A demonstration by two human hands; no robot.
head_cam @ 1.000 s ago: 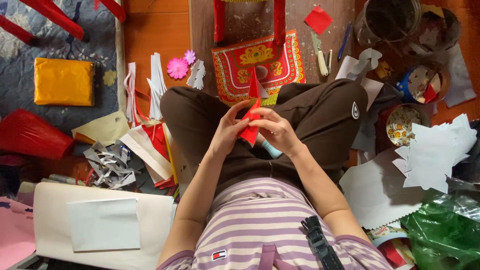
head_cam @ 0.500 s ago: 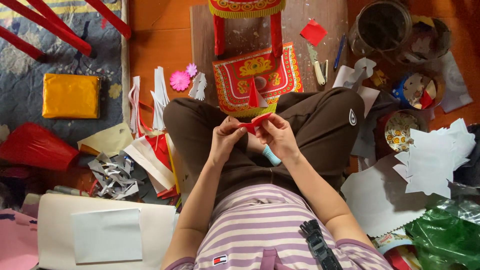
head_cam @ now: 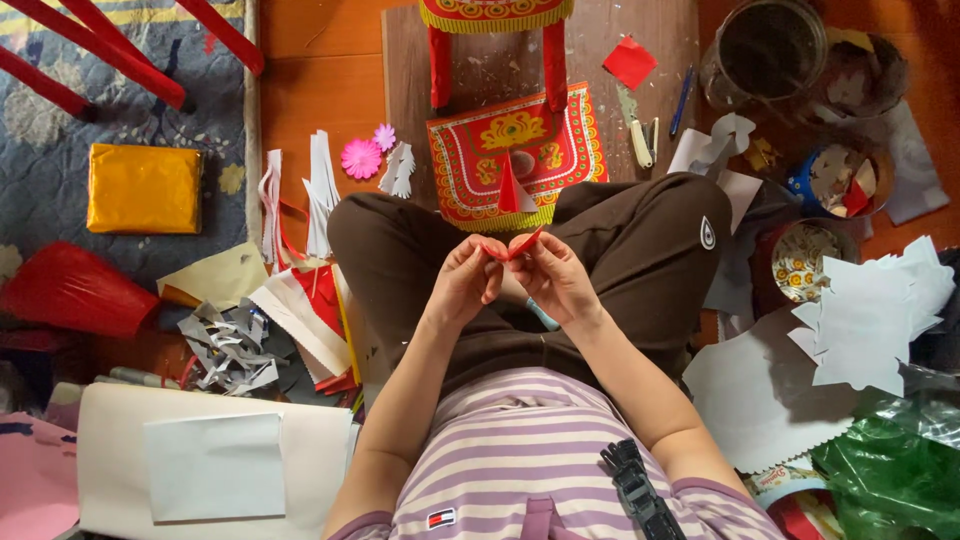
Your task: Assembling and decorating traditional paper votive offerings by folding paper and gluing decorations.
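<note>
I sit cross-legged on the floor and hold a small piece of red paper [head_cam: 512,247] between both hands, above my lap. My left hand [head_cam: 466,281] pinches its left end with fingers curled. My right hand [head_cam: 553,279] pinches its right end. The paper is folded and mostly hidden by my fingertips. Just beyond my hands lies a red and gold patterned paper panel [head_cam: 510,150] with a small red triangle on it.
Cut white paper [head_cam: 860,320] lies at the right, paper scraps [head_cam: 225,345] and white sheets [head_cam: 215,465] at the left. A gold packet [head_cam: 143,188] rests on the rug. Bowls [head_cam: 800,262] and a jar [head_cam: 765,50] stand at the upper right, a craft knife [head_cam: 637,135] on the board.
The red paper stood upright and long a second ago; now it lies short and flat between my fingertips. My hands have risen slightly toward my knees.
</note>
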